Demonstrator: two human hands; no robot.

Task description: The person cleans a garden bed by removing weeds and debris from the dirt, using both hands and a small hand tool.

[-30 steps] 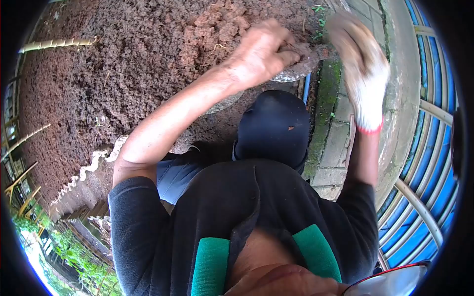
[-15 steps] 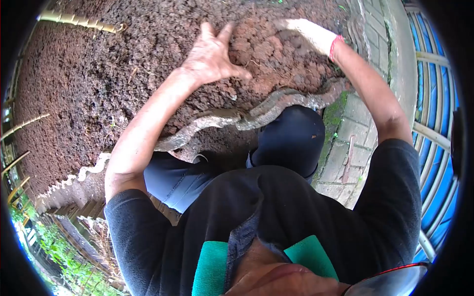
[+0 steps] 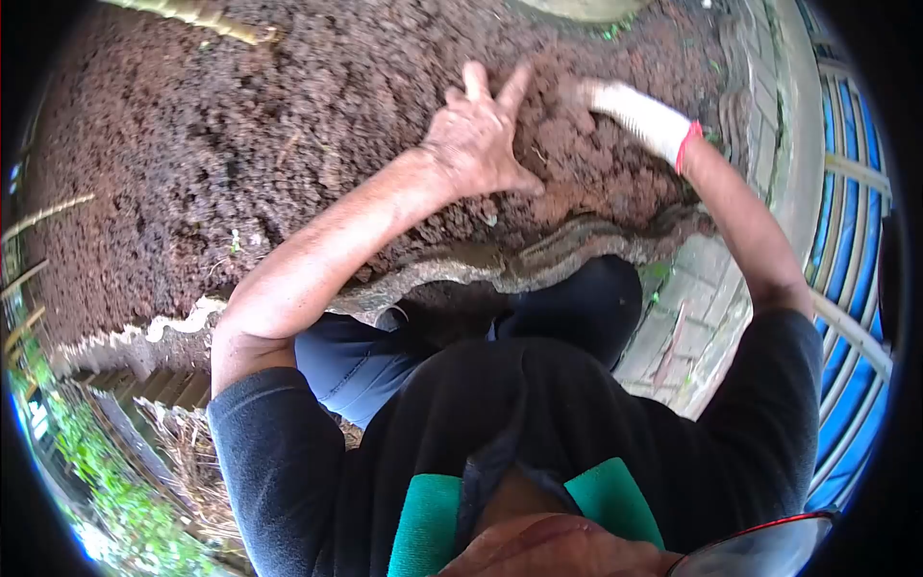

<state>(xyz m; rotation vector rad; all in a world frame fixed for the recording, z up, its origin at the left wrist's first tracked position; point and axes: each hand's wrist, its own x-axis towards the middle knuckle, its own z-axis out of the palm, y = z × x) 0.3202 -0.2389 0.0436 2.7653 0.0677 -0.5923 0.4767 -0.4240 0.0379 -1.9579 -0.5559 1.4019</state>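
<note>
My left hand [image 3: 479,137], bare and dusted with dirt, rests over the reddish-brown soil [image 3: 317,144] with its fingers spread and nothing in it. To its right, my right hand [image 3: 638,113] wears a white knitted glove with a red cuff. The right fingertips are soil-coloured and blurred against the loose dirt, so their shape is hard to make out. Lumpy, redder clods [image 3: 596,159] lie between and just below the two hands.
A wavy raised edging [image 3: 558,255] runs between the soil bed and my knees. Paving bricks [image 3: 687,288] and a concrete kerb lie right, beside blue panels with pale bars [image 3: 856,173]. A jointed bamboo-like stick [image 3: 192,14] lies upper left; a rounded pale object [image 3: 586,8] shows at the top.
The view has shifted, so the bed's edging sits lower and the rounded object appears at the top. My left hand has come closer to the gloved right hand, fingers still spread.
</note>
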